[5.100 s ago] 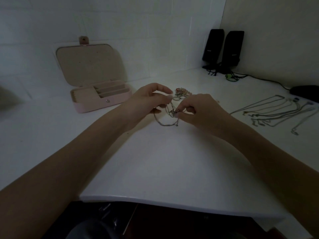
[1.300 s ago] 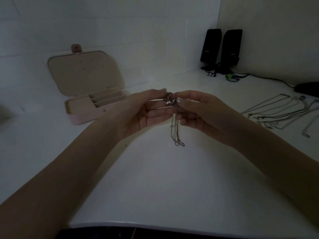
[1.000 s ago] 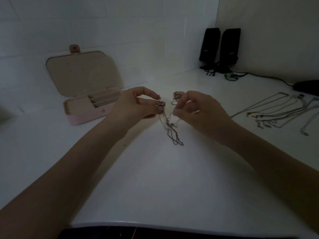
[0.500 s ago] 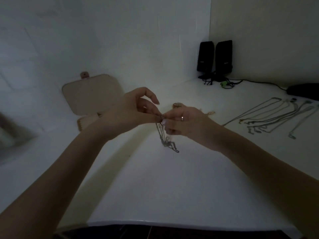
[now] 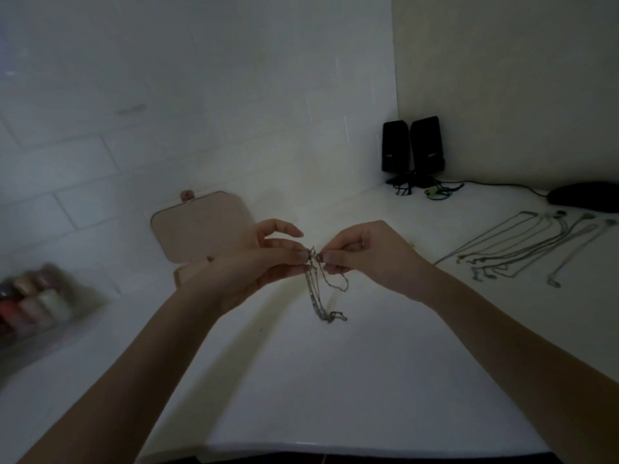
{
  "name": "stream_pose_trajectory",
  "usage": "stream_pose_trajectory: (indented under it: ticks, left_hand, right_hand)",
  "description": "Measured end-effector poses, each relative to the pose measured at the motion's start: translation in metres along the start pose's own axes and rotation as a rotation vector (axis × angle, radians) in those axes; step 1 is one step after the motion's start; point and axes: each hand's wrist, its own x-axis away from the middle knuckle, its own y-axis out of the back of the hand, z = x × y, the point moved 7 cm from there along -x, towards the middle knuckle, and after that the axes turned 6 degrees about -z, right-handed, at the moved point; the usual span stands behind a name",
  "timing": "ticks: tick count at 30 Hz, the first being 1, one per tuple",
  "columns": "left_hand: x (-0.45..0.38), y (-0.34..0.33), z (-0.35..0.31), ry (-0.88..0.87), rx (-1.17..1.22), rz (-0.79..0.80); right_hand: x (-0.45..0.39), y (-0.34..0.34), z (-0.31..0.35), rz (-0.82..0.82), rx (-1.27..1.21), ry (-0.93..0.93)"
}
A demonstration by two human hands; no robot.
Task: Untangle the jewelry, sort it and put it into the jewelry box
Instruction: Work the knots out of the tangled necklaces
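A knot of thin chains is pinched between the left hand and the right hand, fingertips of both nearly touching at the tangle. The loose lengths hang below the hands, their ends just reaching the worktop. Both hands are closed narrowly on the knot; the left index finger is lifted clear, the rest curled in.

The step in hand is judged to be the picking apart of the knot. It is best done with slack: the strands should be loosened at the tangle, not pulled apart, since tension would likely tighten it and fine links could be kinked. One loop is to be teased out at a time, and a free end fed back through. The knot might be worked more easily if laid flat on the worktop below the hands, where the strands can be spread and told apart in this dim light.

Behind the left hand the box stands open, its tray largely hidden by the wrist. Well to the right of the right hand, straightened necklaces are laid side by side, so the sorting is judged partly done and nothing can be seen placed in the box yet.
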Motion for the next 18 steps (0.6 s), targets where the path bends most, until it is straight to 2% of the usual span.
stream_pose_trajectory:
  ticks: [3, 5, 8, 12, 14, 18]
  left_hand:
    - [-0.003, 0.001, 0.006, 0.002, 0.045, 0.024]
    - [-0.007, 0.000, 0.007, -0.014, 0.109, 0.042]
    - [-0.014, -0.002, 0.010, -0.028, 0.204, 0.067]
    - [-0.022, -0.005, 0.013, -0.071, 0.262, 0.121]
    - [-0.024, -0.005, 0.015, -0.099, 0.268, 0.144]
    - [-0.026, -0.006, 0.017, -0.140, 0.255, 0.172]
  right_hand:
    - [-0.002, -0.003, 0.001, -0.014, 0.108, 0.051]
    - [-0.002, -0.005, -0.003, 0.023, 0.082, 0.010]
    - [-0.001, -0.010, -0.011, 0.098, -0.028, -0.097]
    - [0.003, -0.016, -0.015, 0.141, -0.302, -0.253]
    - [0.003, -0.015, -0.018, 0.115, -0.400, -0.333]
    - [-0.001, -0.011, -0.026, 0.034, -0.448, -0.388]
